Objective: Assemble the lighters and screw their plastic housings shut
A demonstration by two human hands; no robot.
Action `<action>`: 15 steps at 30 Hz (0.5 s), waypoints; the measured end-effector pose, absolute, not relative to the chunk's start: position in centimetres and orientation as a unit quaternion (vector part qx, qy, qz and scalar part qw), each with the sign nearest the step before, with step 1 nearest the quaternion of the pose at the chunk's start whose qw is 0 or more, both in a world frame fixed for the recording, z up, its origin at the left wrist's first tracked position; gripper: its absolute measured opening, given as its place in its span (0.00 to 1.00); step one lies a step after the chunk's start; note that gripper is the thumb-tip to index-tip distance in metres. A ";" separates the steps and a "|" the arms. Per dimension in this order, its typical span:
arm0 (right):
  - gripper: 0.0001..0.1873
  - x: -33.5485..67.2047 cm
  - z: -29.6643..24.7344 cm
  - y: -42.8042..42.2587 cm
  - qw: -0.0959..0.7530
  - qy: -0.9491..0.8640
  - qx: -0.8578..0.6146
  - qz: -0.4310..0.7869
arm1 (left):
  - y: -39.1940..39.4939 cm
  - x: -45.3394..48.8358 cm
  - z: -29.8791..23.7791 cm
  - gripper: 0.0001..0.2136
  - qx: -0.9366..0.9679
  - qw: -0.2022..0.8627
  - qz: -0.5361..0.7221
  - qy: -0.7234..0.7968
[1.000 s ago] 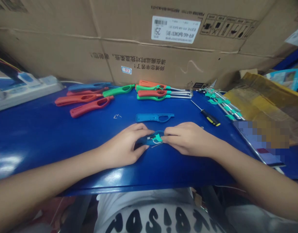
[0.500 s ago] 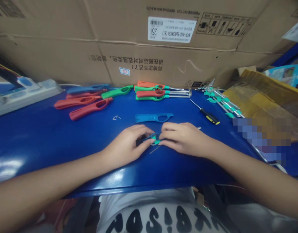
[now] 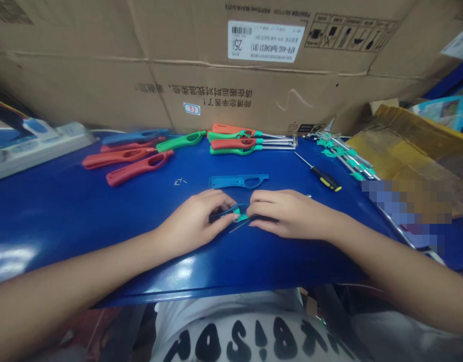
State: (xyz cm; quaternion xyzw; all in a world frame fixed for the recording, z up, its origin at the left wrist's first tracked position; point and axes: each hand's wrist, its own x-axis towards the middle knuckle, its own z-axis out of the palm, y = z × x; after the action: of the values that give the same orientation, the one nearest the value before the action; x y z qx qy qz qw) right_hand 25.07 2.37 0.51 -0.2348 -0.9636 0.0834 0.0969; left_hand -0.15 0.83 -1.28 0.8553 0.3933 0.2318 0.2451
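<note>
My left hand (image 3: 201,216) is closed, its fingers and thumb pinching a blue lighter casing half (image 3: 238,206) low over the table. My right hand (image 3: 284,213) closes on the other end, its fingertips at a green plastic part (image 3: 242,217) set against the casing. How this part sits is largely hidden by the fingers. A thin grey wire or rod (image 3: 239,227) sticks out below them. Behind my right hand a small metal tip (image 3: 308,196) just shows. Just beyond both hands another blue casing half (image 3: 239,181) lies with its inner side up.
Red, blue and green casings (image 3: 139,168) lie at the left back, beside a white power strip (image 3: 46,148). Several lighters with metal tubes (image 3: 235,145) are stacked by the carton (image 3: 103,75). Small screws (image 3: 180,181), a screwdriver (image 3: 325,178) and metal tubes with green parts (image 3: 342,156) lie around.
Both hands keep their hold on the blue casing half and green part. The fingers have shifted slightly, and the thin rod has moved a little to the left.
</note>
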 end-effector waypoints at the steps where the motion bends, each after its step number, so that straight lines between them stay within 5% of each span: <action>1: 0.08 25.0 0.5 2.3 0.093 -0.965 -0.232 0.079 | 0.9 -0.2 -1.4 0.10 0.860 0.231 0.230 0.393; 7: 0.07 25.2 0.4 2.5 0.100 -0.963 -0.241 0.060 | 1.2 -0.4 -1.8 0.14 0.885 0.135 0.215 0.389; 15: 0.07 26.3 1.0 3.3 0.085 -0.952 -0.280 0.092 | 1.3 -0.4 -1.9 0.16 0.888 0.142 0.206 0.386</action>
State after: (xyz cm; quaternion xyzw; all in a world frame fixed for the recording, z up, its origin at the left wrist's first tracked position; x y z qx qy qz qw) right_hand 26.33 3.33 1.00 -0.2804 -0.9517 0.0922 0.0849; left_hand -0.44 1.35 -1.87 0.8880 0.3857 0.2058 0.1424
